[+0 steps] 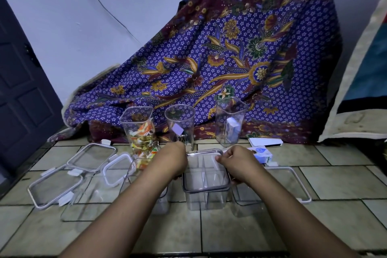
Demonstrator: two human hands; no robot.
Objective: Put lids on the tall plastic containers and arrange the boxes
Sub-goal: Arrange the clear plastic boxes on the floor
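Clear, hard plastic is seen throughout: a square divided container (206,182) with a dark rim stands on the tiled floor (314,226) at the centre, held at both sides. The left hand (174,158) is curled against its left edge; the right hand (236,163) is closed, pinching a thin white piece at the far right corner. Behind, three tall containers stand open, the left one (138,130) filled with coloured wrappers. Flat white-edged lids (92,157) lie at the left. A purple floral batik cloth (230,48) is draped against the pale wall.
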